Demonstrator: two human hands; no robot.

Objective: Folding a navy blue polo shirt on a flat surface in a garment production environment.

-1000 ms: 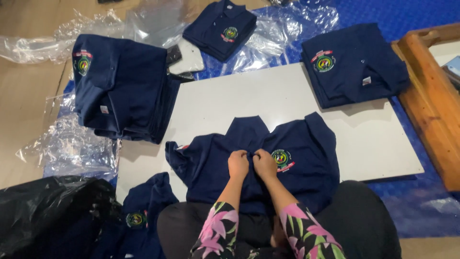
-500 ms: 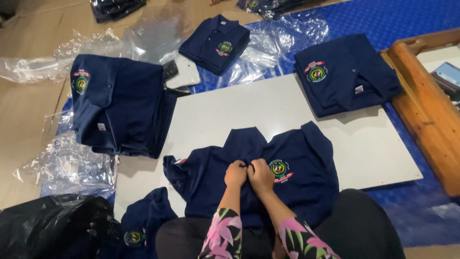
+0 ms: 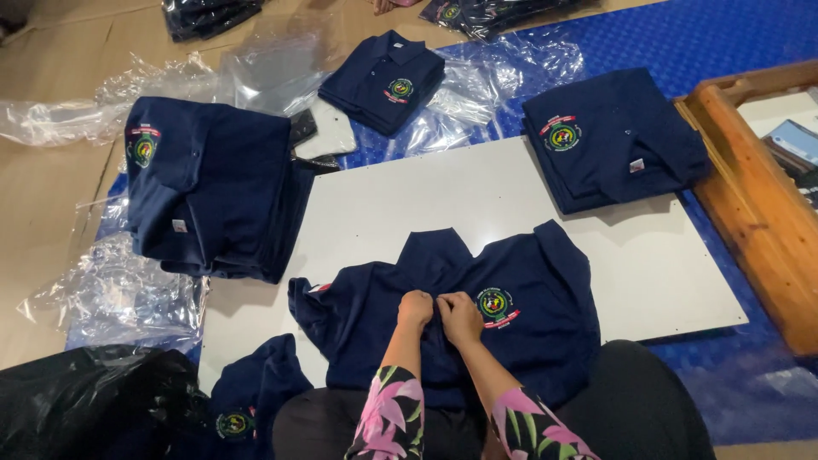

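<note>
A navy polo shirt point(image 3: 545, 328) with a round chest badge lies face up on the white board point(image 3: 477, 196), collar pointing away from me. My left hand point(image 3: 415, 308) and my right hand point(image 3: 460, 317) sit side by side at the shirt's front placket, fingers pinched on the fabric just below the collar. Both forearms wear floral sleeves.
Folded navy shirts lie in stacks at the left point(image 3: 209, 192), at the far middle point(image 3: 383, 81) and at the right point(image 3: 609, 140). Another shirt point(image 3: 247, 400) lies by my left knee. Clear plastic bags point(image 3: 119, 290) are scattered about; a wooden frame point(image 3: 750, 204) stands at right.
The view has shifted slightly. My hands stay pinched at the placket, having moved a little down the shirt front.
</note>
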